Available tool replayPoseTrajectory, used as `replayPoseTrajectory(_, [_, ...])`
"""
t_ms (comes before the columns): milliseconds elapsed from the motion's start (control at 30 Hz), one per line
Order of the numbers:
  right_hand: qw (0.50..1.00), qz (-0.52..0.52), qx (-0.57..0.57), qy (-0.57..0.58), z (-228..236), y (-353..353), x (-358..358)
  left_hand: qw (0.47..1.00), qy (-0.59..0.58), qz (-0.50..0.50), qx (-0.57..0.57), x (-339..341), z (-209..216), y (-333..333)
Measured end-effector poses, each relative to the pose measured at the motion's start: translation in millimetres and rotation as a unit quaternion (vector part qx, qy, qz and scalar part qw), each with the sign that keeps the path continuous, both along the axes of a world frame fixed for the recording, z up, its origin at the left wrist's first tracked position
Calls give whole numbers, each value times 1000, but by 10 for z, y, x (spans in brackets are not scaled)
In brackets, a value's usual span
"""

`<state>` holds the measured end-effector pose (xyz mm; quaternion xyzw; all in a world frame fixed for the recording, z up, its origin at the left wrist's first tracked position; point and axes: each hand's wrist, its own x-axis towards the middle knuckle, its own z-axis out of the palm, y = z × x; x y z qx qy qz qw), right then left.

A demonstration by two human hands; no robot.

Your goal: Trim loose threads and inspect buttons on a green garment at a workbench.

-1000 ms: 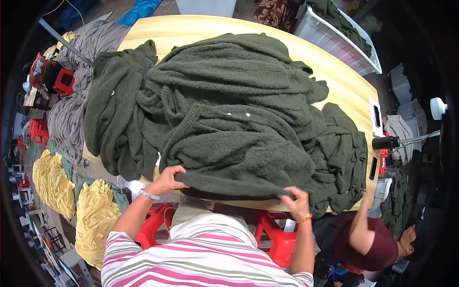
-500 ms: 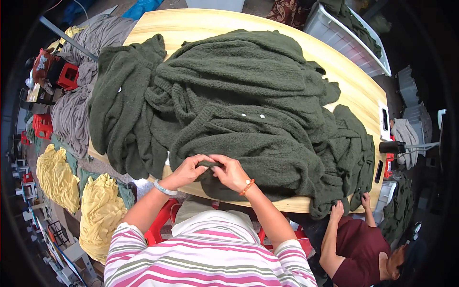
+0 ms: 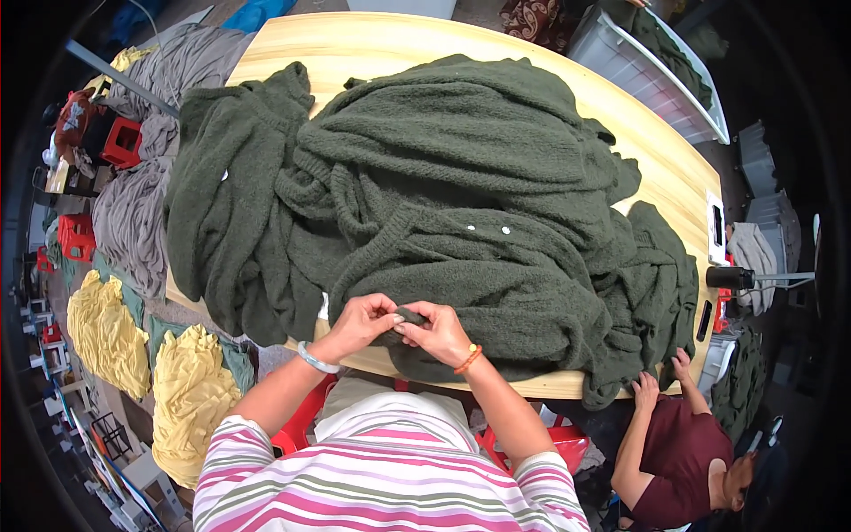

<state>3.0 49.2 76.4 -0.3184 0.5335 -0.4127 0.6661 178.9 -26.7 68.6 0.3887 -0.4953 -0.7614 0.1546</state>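
Note:
A dark green knit garment [image 3: 487, 275] lies bunched in front of me, with two small white spots on its upper part. My left hand [image 3: 362, 326], a pale bangle at its wrist, pinches a bit of its near edge. Close beside it, my right hand [image 3: 436, 333], with an orange beaded bracelet, grips the same edge between thumb and fingers. The pinched fabric is rolled or folded, and my fingers partly cover it. More dark green knitwear [image 3: 443, 133] is heaped behind, and another dark green piece [image 3: 226, 222] spreads out on the left.
Everything lies on a pale wooden table [image 3: 355, 44]. At the near right corner a co-worker [image 3: 683, 452] in a maroon top handles green knitwear. A white bin [image 3: 647, 80] stands beyond the far right edge. Yellow fabric heaps [image 3: 186, 399] sit at left.
Both my hands remain pinched on the knit edge, their fingers slightly shifted. The view has moved a little, and something like a hand now shows at the bin's far end.

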Motion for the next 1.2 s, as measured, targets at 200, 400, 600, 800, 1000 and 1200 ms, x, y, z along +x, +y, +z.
replayPoseTrajectory(200, [996,-81,-20,22,-71,66,51,998,-29,32,-45,12,-135,64])
replayPoseTrajectory(400, [981,-8,-31,193,-135,104,-121,969,-94,-60,-222,-172,36,-252])
replayPoseTrajectory(600, [972,18,-64,224,84,110,-98,851,-175,85,-487,-690,-90,-1149])
replayPoseTrajectory(800, [960,-14,-97,261,103,268,-135,801,-60,-119,-584,-617,16,-904])
replayPoseTrajectory(1000, [953,-26,-107,283,-13,327,-173,779,-136,-241,-563,-335,-146,-247])
replayPoseTrajectory(1200, [943,-16,-114,312,-65,362,-117,790,-147,-162,-573,-512,-361,-231])
